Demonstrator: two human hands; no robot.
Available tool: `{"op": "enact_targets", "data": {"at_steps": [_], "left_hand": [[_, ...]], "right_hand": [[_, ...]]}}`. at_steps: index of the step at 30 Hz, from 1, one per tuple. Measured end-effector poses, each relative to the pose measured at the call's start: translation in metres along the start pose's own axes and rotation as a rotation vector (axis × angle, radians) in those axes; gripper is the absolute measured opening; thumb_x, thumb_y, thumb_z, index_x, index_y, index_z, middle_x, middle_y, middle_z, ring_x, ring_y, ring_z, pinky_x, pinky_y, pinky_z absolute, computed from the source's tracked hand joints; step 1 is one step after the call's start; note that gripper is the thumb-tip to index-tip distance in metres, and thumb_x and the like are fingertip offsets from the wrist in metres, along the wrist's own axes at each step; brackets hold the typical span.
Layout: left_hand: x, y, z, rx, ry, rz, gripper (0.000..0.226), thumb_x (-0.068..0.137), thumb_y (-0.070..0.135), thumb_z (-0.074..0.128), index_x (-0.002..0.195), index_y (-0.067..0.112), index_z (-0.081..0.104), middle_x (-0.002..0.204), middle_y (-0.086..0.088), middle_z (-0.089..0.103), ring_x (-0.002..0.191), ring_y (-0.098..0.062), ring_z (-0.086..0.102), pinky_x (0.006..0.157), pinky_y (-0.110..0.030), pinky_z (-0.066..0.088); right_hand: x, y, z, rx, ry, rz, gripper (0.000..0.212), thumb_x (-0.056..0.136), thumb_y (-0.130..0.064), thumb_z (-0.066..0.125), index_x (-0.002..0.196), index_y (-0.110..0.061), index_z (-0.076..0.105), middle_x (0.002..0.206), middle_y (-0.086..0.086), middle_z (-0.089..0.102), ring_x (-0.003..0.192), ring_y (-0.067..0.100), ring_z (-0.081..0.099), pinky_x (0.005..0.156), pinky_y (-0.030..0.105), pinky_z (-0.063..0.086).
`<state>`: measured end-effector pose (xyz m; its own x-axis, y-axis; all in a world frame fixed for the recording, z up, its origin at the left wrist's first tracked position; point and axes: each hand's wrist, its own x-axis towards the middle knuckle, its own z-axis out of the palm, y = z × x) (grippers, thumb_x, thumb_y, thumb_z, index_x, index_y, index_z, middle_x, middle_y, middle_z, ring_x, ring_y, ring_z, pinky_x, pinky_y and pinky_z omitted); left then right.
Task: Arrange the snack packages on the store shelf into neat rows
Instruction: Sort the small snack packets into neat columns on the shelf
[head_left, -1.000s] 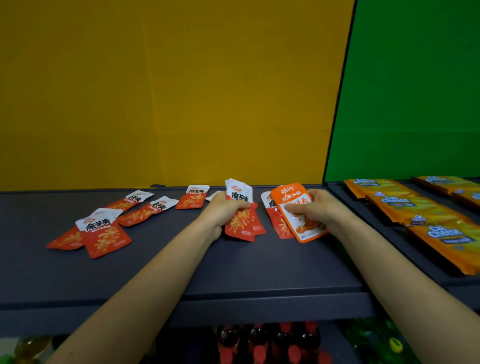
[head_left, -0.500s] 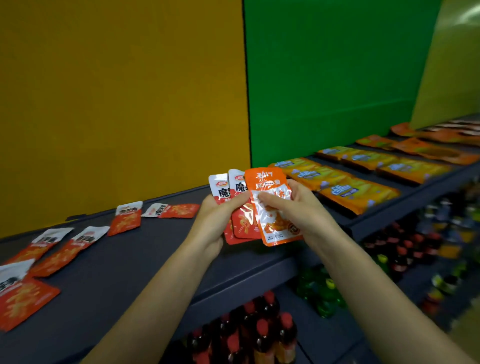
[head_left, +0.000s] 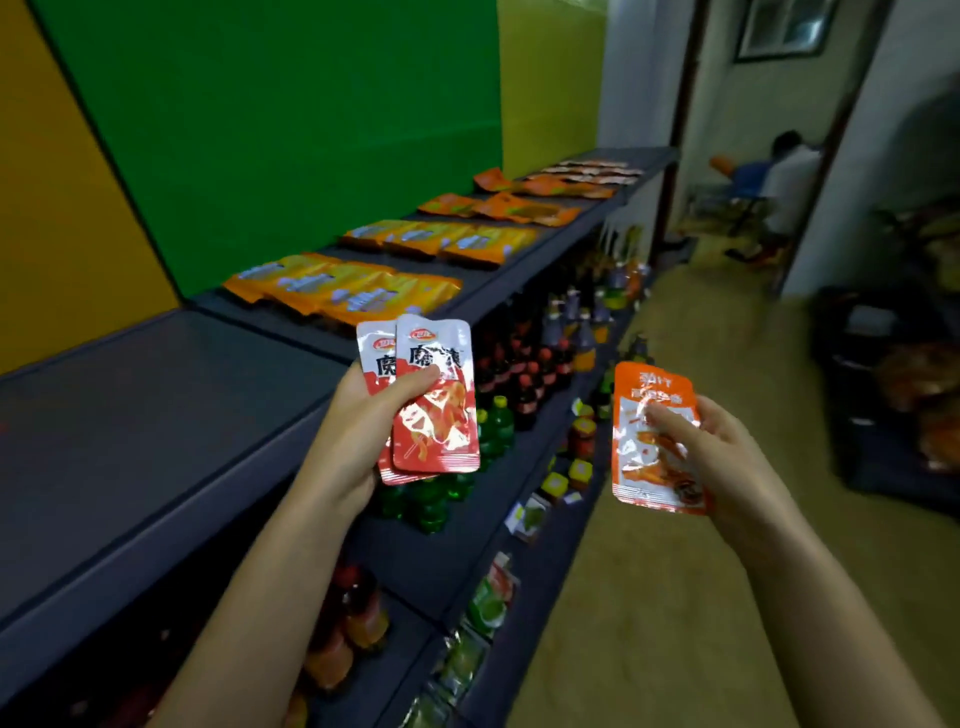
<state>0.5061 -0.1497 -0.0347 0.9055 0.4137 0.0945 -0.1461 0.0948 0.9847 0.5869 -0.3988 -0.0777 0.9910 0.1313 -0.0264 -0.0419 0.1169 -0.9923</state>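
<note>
Comparing with half a second earlier, the two hands are now seen drawn apart and held off the shelf (head_left: 156, 441), above the aisle. Two overlapping red-and-white packets (head_left: 434, 400) are clamped in the left hand (head_left: 363, 431), thumb on their glossy face. One orange packet (head_left: 654, 441) is pinched by the right hand (head_left: 722, 457). The dark, matte shelf surface beside the left hand is bare. Flat yellow-orange packages (head_left: 353, 288) are laid in rows further along. Bottles (head_left: 524, 384) are stocked below. A tan floor (head_left: 701, 571) is visible.
</note>
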Motion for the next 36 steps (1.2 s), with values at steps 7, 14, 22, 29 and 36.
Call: {"op": "enact_targets", "data": {"at_steps": [7, 14, 22, 29, 36], "left_hand": [[0.033, -0.087, 0.093, -0.019, -0.027, -0.216, 0.018, 0.08, 0.017, 0.066, 0.098, 0.02, 0.066, 0.077, 0.002, 0.076, 0.065, -0.012, 0.072, 0.05, -0.023, 0.054], [0.084, -0.129, 0.199, -0.069, 0.056, -0.291, 0.012, 0.082, 0.019, 0.065, 0.094, 0.022, 0.064, 0.065, 0.005, 0.074, 0.054, -0.011, 0.07, 0.041, -0.023, 0.051], [0.149, -0.157, 0.274, -0.027, 0.087, -0.273, 0.012, 0.082, 0.019, 0.065, 0.091, 0.026, 0.061, 0.066, 0.008, 0.074, 0.055, -0.009, 0.07, 0.042, -0.021, 0.052], [0.218, -0.209, 0.341, -0.039, 0.123, -0.356, 0.014, 0.082, 0.017, 0.065, 0.094, 0.023, 0.061, 0.071, 0.002, 0.073, 0.053, -0.013, 0.069, 0.04, -0.022, 0.051], [0.339, -0.228, 0.427, -0.08, 0.095, -0.321, 0.019, 0.083, 0.016, 0.064, 0.101, 0.022, 0.062, 0.076, 0.002, 0.075, 0.059, -0.013, 0.071, 0.043, -0.025, 0.053]], "right_hand": [[0.026, 0.053, -0.106, 0.011, 0.18, 0.138, 0.013, 0.089, -0.016, 0.058, 0.1, -0.01, 0.058, 0.078, 0.007, 0.065, 0.053, 0.012, 0.063, 0.046, 0.022, 0.052], [0.111, 0.044, -0.197, -0.001, 0.203, 0.153, 0.006, 0.089, -0.014, 0.057, 0.095, -0.013, 0.058, 0.076, 0.001, 0.065, 0.057, 0.01, 0.064, 0.044, 0.018, 0.05], [0.201, 0.032, -0.279, -0.033, 0.262, 0.095, 0.012, 0.087, -0.012, 0.057, 0.098, -0.016, 0.06, 0.081, 0.0, 0.068, 0.063, 0.013, 0.067, 0.053, 0.023, 0.053], [0.288, 0.05, -0.326, 0.021, 0.26, 0.176, 0.007, 0.087, -0.013, 0.058, 0.087, -0.019, 0.061, 0.065, -0.006, 0.071, 0.051, 0.007, 0.067, 0.043, 0.018, 0.051], [0.432, 0.033, -0.361, -0.02, 0.226, 0.174, 0.006, 0.088, -0.016, 0.058, 0.091, -0.021, 0.06, 0.072, -0.003, 0.071, 0.052, 0.008, 0.068, 0.043, 0.018, 0.051]]}}
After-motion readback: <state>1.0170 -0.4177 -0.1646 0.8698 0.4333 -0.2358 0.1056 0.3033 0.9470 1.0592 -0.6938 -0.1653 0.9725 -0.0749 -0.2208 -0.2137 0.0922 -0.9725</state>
